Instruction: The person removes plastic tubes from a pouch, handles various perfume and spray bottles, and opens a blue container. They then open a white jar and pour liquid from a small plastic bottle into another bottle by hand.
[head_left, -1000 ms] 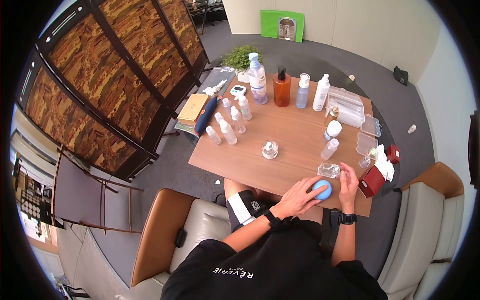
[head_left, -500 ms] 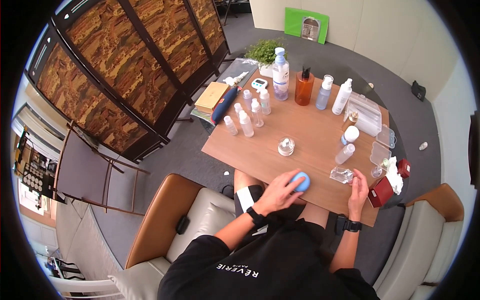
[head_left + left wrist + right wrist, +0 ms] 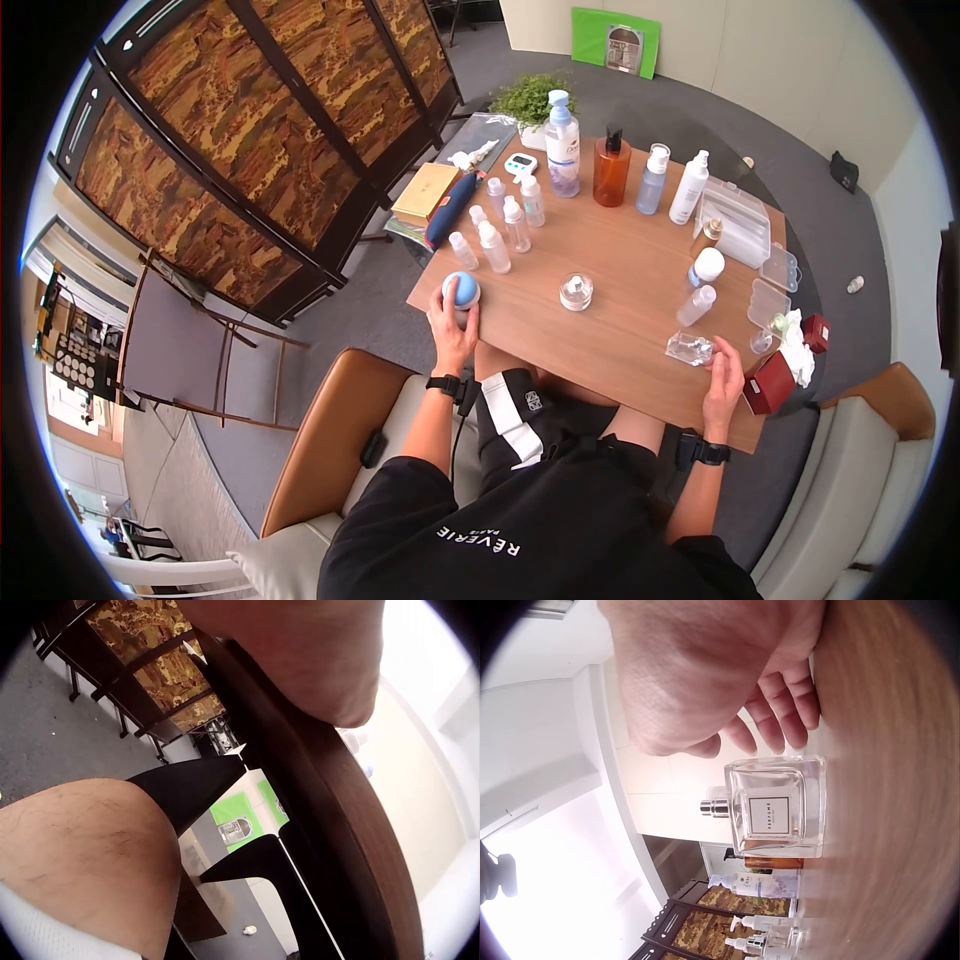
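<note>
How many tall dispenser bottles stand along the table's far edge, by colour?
Clear bottle with blue cap: 1
Amber bottle: 1
Pale blue bottle: 1
White bottle: 1
Total: 4

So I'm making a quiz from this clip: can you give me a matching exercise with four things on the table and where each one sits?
Things:
1. blue ball
2. square perfume bottle
3. amber pump bottle
4. round glass jar

Places:
A. far edge of the table, in the row of tall bottles
B. near the middle of the table
C. under the left hand, at the table's left corner
D. lying just beyond the right hand

Pairs: 1-C, 2-D, 3-A, 4-B
</note>
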Demonstrator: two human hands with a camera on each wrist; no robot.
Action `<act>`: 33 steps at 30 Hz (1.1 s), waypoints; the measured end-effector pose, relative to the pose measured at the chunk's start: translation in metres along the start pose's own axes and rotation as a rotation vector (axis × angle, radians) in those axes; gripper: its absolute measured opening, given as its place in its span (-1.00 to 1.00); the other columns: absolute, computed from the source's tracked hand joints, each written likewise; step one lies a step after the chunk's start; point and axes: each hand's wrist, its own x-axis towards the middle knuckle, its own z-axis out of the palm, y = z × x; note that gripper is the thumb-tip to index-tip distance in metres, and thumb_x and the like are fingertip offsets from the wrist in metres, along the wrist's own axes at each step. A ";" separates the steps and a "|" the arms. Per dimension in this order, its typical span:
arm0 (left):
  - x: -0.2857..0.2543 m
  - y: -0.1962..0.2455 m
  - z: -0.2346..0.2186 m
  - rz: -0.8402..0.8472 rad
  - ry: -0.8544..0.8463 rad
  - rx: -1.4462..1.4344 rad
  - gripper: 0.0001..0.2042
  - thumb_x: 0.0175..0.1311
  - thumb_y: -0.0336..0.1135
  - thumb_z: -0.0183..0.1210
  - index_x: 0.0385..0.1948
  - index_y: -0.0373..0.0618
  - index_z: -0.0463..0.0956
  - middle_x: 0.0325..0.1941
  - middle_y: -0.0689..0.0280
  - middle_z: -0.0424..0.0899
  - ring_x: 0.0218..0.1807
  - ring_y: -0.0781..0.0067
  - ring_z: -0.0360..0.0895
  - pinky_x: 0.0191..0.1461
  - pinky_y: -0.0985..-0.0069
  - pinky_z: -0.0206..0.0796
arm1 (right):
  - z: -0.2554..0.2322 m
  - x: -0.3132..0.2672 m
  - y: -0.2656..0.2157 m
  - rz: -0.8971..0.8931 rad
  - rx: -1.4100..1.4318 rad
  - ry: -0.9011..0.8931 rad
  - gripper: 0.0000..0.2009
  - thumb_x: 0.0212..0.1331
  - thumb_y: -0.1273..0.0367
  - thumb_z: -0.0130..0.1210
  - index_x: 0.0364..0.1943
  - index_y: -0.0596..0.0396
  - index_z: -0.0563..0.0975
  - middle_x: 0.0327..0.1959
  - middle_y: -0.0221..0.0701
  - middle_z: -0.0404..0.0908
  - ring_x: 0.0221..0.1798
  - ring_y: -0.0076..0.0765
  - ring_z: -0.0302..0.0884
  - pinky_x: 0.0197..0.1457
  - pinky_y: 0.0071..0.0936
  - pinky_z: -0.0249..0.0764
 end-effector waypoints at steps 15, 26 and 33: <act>-0.006 -0.004 -0.003 0.007 -0.004 -0.083 -0.23 0.20 -0.30 0.42 0.51 -0.09 0.31 0.34 -0.04 0.47 0.34 -0.14 0.46 0.42 0.02 0.25 | 0.001 0.001 -0.005 0.011 -0.024 0.005 -0.70 0.60 0.37 0.00 0.22 0.24 0.60 -0.01 -0.39 0.64 -0.12 -0.51 0.56 -0.01 -0.50 0.51; -0.006 -0.004 0.001 0.027 0.052 -0.071 -0.19 0.28 -0.28 0.39 0.54 -0.28 0.18 0.38 -0.12 0.46 0.44 -0.21 0.40 0.55 0.03 0.20 | 0.003 0.001 -0.009 -0.028 -0.040 0.000 -0.72 0.59 0.40 0.03 0.20 0.25 0.60 -0.03 -0.34 0.64 -0.11 -0.48 0.59 0.00 -0.51 0.55; -0.009 0.001 -0.003 -0.104 0.111 -0.278 -0.11 0.31 -0.28 0.41 0.60 -0.22 0.05 0.54 0.02 0.17 0.47 0.02 0.32 0.46 0.13 0.31 | 0.004 0.000 -0.011 -0.014 -0.025 0.028 -0.73 0.56 0.43 0.05 0.18 0.26 0.61 -0.04 -0.31 0.66 -0.13 -0.48 0.60 0.01 -0.50 0.56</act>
